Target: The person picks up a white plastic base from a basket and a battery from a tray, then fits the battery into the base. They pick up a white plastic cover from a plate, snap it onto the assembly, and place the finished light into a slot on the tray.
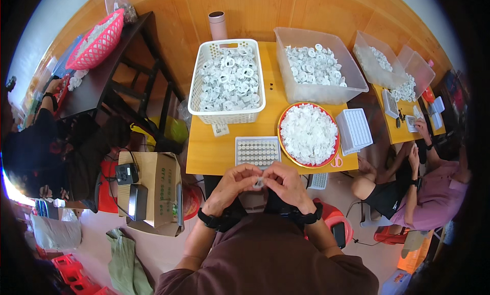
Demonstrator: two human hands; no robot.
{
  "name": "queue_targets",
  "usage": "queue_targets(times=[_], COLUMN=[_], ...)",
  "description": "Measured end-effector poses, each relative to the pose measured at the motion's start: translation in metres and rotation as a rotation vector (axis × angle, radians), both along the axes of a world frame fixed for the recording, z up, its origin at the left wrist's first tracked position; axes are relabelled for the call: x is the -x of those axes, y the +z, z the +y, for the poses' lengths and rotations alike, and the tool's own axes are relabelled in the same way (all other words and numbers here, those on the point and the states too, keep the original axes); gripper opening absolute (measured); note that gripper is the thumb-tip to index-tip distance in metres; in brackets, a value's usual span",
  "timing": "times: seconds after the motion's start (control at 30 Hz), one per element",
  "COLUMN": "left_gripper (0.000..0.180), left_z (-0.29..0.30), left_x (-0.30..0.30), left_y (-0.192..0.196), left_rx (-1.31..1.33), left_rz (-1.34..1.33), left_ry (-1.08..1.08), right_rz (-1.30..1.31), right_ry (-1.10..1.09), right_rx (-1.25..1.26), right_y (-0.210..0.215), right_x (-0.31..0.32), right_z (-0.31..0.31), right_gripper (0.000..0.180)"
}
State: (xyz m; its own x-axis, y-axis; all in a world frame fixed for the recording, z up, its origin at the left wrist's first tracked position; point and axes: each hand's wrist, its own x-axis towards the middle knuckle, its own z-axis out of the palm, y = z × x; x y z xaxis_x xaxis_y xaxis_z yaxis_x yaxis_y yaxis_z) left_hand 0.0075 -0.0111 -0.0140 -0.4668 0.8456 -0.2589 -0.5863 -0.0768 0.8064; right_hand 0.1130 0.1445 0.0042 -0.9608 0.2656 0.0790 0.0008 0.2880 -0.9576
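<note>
My left hand [232,185] and my right hand [287,183] meet just below the near edge of the yellow table [214,152]. Together they pinch one small white plastic part [260,182] between the fingertips. Directly beyond them lies a white grid tray [258,151] with rows of round pieces. To its right stands a red-rimmed round tray [308,134] heaped with small white parts. Behind are a white slotted basket [227,81] and a clear tub [316,65], both holding white ring-shaped parts.
A second white grid tray [354,130] leans at the table's right edge. A pink tumbler [218,24] stands behind the basket. A cardboard box [153,188] with black devices sits at left. A person [434,188] works at right, another [35,142] at left beside a dark table with a pink basket [97,40].
</note>
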Motion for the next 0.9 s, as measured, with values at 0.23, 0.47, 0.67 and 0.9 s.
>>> queue_targets(times=[0.23,0.47,0.67,0.9], left_gripper=[0.025,0.026,0.026,0.025], left_z=[-0.027,-0.037,-0.033,-0.026], left_x=[-0.008,0.003,0.006,0.002], left_y=[-0.032,-0.034,-0.037,-0.037], left_rx=[0.085,-0.021,-0.034,-0.038], left_rz=[-0.041,-0.107,-0.105,-0.137], left_ry=[-0.123,0.088,0.125,0.101], right_rz=[-0.02,-0.02,-0.107,-0.183], right_ry=[0.14,-0.413,-0.386,-0.408], right_rx=[-0.092,-0.434,-0.405,-0.514], right_y=[-0.03,-0.042,-0.039,-0.038], right_x=[-0.006,0.011,0.008,0.012], right_z=[-0.008,0.025,0.021,0.017], right_gripper=[0.01,0.009,0.009,0.01])
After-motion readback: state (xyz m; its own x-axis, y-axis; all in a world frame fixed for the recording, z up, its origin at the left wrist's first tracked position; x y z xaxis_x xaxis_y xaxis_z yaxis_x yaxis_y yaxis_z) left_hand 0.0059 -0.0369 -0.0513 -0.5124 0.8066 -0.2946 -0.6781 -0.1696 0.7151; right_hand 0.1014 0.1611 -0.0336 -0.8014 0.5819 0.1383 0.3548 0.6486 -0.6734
